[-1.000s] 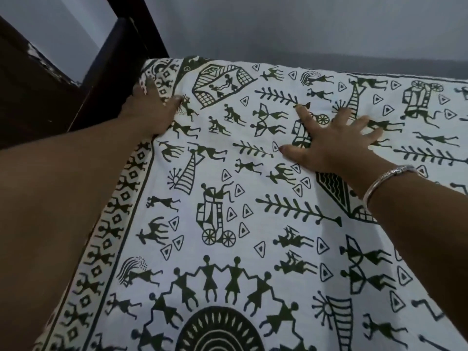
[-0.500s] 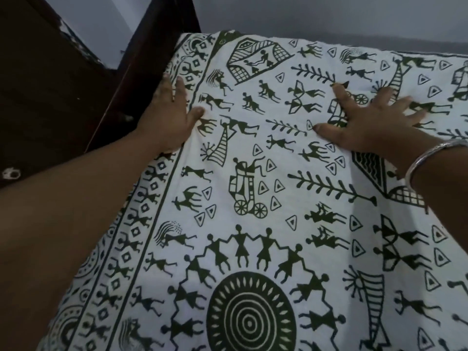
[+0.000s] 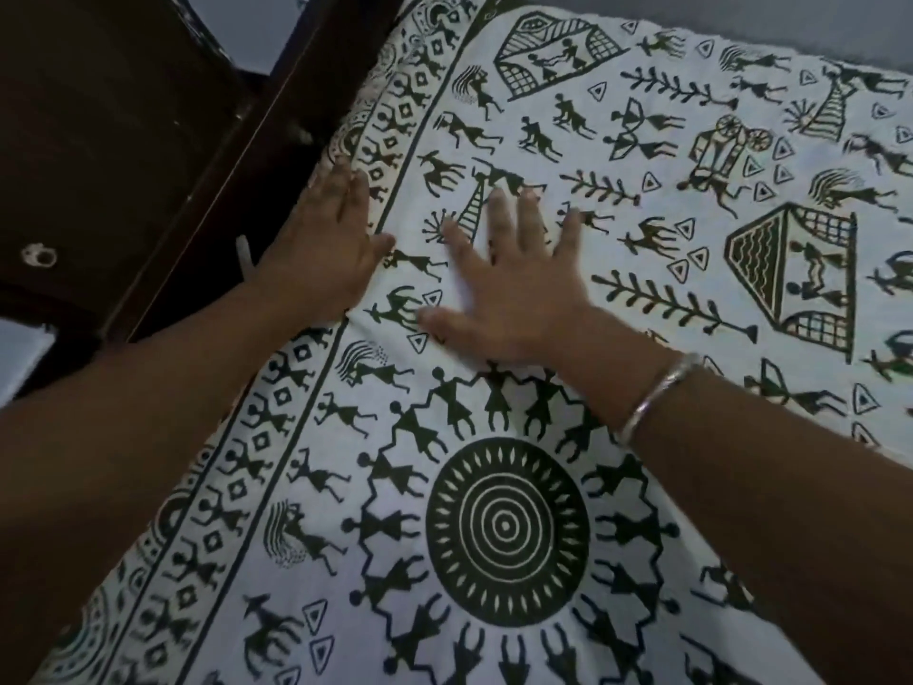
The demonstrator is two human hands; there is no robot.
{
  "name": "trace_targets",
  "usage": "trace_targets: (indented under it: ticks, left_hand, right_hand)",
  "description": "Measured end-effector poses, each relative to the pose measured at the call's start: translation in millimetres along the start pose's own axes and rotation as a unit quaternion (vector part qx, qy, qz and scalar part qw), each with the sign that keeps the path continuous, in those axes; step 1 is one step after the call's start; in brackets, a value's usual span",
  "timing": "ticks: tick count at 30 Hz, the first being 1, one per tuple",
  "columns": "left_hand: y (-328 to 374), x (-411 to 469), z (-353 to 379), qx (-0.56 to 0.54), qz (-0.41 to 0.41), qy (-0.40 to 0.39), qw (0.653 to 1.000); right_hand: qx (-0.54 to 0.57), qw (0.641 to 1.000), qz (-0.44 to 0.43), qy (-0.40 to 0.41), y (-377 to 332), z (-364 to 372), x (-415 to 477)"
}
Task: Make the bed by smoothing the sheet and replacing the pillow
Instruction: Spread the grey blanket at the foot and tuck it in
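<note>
Both palms lie flat, fingers straight: left hand [image 3: 326, 249] on the left border of the spread sheet [image 3: 533, 140], right hand [image 3: 514, 289] just beside it. No pillow shows. Best to press lightly, sweeping outward toward the edges.

Both arms are bare along their full visible length. The left hand [image 3: 321, 254] and left forearm [image 3: 123, 437] are uncovered. The right hand [image 3: 518, 289] is uncovered. The right forearm [image 3: 790, 487] carries one bangle [image 3: 657, 398] just behind the wrist: a thin, plain, silver-coloured metal band, rounded in section, with a bright highlight along its upper edge. Fingernail detail is too blurred to tell.
</note>
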State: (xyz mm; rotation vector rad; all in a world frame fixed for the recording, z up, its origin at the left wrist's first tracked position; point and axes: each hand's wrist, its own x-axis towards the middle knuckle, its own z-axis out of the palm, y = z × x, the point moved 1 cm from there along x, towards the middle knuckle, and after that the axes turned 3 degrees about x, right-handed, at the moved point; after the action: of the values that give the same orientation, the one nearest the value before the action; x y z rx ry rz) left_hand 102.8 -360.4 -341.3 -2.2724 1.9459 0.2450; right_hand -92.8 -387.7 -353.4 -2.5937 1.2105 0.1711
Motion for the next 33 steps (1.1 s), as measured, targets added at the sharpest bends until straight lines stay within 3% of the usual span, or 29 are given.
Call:
trace_targets:
  ticks: [3, 6, 10, 12, 15, 21, 26, 30, 33]
  left_hand:
    - [-16.2, -40.5, 6.0, -0.017, 0.021, -0.013, 1.000]
    - [-30.3, -90.2, 15.8, -0.014, 0.054, -0.004, 0.998]
    - [-28.1, -109.6, 28.0, -0.030, -0.034, -0.007, 0.999]
    - [-22.1, -108.3, 25.8, -0.074, -0.060, 0.009, 0.995]
    - [-28.5, -144.8, 35.4, -0.069, -0.026, 0.045, 0.996]
    - [-51.1, -233.4, 56.2, -0.034, -0.081, 0.011, 0.996]
    - [-58.6, -295.0, 71.2, -0.027, -0.096, 0.039, 0.994]
    - [-66.9, -360.4, 82.4, -0.031, -0.114, 0.055, 0.991]
    - [-71.5, -412.5, 91.6, -0.034, -0.150, 0.060, 0.986]
  right_hand:
    - [-0.003, 0.998, -0.066, 0.007, -27.0, 4.6, 0.7]
    - [-0.018, 0.999, -0.005, 0.027, -43.8, 14.0, -4.6]
    - [-0.036, 0.990, -0.135, 0.020, -94.1, 25.6, -17.1]
    - [-0.041, 0.990, -0.126, 0.042, -105.0, 29.0, -19.1]
    - [-0.055, 0.993, -0.085, 0.064, -114.3, 33.1, -25.1]
    - [-0.052, 0.975, -0.211, 0.048, -164.2, 49.4, -51.1]
    - [-0.031, 0.984, -0.173, 0.024, -189.3, 55.7, -72.6]
    - [-0.033, 0.951, -0.308, 0.010, -243.7, 79.7, -125.3]
    - [-0.013, 0.958, -0.285, 0.011, -262.5, 86.4, -152.5]
